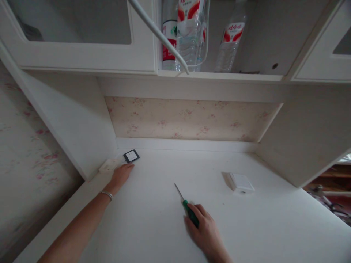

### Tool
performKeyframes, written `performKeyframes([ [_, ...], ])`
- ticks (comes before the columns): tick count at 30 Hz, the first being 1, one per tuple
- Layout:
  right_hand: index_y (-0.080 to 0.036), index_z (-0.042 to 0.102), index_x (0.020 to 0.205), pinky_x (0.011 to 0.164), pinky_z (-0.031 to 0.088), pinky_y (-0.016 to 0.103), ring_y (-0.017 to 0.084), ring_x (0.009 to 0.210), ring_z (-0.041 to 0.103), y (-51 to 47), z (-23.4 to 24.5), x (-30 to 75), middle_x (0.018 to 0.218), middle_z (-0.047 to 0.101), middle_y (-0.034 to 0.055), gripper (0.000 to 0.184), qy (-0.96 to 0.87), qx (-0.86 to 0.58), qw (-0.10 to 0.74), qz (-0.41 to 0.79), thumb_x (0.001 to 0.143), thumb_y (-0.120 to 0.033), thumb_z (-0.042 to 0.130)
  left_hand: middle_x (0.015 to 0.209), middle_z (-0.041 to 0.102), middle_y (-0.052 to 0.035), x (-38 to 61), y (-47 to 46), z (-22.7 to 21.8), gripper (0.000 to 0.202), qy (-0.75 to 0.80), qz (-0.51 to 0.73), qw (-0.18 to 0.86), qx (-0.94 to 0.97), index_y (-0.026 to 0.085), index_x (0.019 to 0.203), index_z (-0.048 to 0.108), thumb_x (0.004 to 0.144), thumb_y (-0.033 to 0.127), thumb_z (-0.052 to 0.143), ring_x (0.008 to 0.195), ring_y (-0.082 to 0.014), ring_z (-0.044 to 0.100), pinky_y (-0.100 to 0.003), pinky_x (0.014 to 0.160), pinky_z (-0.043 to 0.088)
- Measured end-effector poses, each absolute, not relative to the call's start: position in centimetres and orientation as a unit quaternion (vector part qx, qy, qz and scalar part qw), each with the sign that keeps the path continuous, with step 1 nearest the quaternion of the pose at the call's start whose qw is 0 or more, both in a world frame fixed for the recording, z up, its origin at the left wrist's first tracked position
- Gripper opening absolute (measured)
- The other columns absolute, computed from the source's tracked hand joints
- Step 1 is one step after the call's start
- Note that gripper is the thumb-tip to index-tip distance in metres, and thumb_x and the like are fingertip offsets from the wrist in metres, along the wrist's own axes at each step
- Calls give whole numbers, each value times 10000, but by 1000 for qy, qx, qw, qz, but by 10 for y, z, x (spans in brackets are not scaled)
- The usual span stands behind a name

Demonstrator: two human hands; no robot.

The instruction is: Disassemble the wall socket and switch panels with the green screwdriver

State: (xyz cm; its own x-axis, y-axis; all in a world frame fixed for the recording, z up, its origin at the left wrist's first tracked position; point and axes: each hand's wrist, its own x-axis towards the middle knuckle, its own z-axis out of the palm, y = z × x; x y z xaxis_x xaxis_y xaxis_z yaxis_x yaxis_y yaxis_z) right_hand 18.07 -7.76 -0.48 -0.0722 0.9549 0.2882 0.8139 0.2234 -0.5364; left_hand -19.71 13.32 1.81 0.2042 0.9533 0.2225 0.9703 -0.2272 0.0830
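Note:
My left hand (120, 175) reaches to the far left corner of the white desk (153, 226), its fingertips touching a small dark-framed socket module (131, 156) and a cream plate (109, 166) beside it. Its fingers lie stretched out. My right hand (204, 226) rests on the desk near me, closed round the green handle of a screwdriver (186, 204) whose thin shaft points away to the upper left. A white switch box (241, 182) lies to the right of the screwdriver, apart from both hands.
Above the desk a shelf (219, 76) holds several plastic bottles (190, 33); a white cable (156, 31) hangs across it. Cabinet side panels wall in the desk left and right. Floral wallpaper covers the back.

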Motion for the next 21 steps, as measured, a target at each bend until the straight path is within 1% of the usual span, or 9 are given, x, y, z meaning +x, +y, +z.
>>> performKeyframes([
  [3,-255,547,1206,772,501,290,185,842,631,-78,-6,180,1054,618,62,362,-725,-613,293,114,864,-346,472,1337,511,-88,-183,114,17,482,-602,-121,48,-788,175,1193,586,795,-14,391,1204,-221,489,-353,1016,386],
  [5,-255,544,1213,781,498,295,189,855,629,-79,-7,180,1065,618,63,367,-725,-614,291,110,867,-353,473,1271,566,-70,-165,93,17,423,-585,-150,47,-796,200,1151,612,823,28,406,1158,-206,525,-332,997,401],
  [8,-256,543,1220,790,491,304,194,857,628,-79,-6,178,1063,622,64,379,-721,-619,293,105,860,-364,487,1112,644,-29,-131,53,20,304,-543,-214,-9,-812,244,1063,639,879,137,422,1018,-174,592,-298,918,447],
  [10,-246,542,1223,798,484,308,199,868,625,-79,-5,176,1064,623,67,391,-716,-623,296,106,849,-357,502,1038,661,-12,-110,27,22,265,-530,-240,-67,-810,256,1019,642,893,183,421,945,-159,612,-274,853,471],
  [12,-234,547,1219,814,475,306,200,892,620,-80,-4,175,1071,623,70,388,-711,-625,301,118,850,-344,497,1025,660,-12,-93,7,22,247,-519,-258,-127,-805,248,1008,641,894,215,425,886,-152,626,-260,810,488],
  [15,-215,557,1205,820,469,286,189,920,616,-81,-1,179,1074,628,75,362,-690,-630,318,161,893,-339,421,1045,655,-28,-74,-11,17,247,-502,-288,-196,-791,229,1030,636,890,255,434,838,-149,634,-261,787,501],
  [18,-191,566,1191,817,468,280,186,935,612,-81,0,185,1076,627,85,371,-651,-650,348,182,908,-348,385,1024,662,-37,-59,-17,14,249,-492,-309,-242,-777,217,1024,639,884,283,444,781,-149,640,-269,748,516],
  [21,-180,578,1177,827,461,292,195,940,604,-83,0,188,1076,624,94,366,-633,-666,362,160,895,-335,403,1001,666,-36,-39,-18,25,242,-467,-314,-269,-781,217,1004,644,880,287,449,766,-153,641,-270,735,523],
])
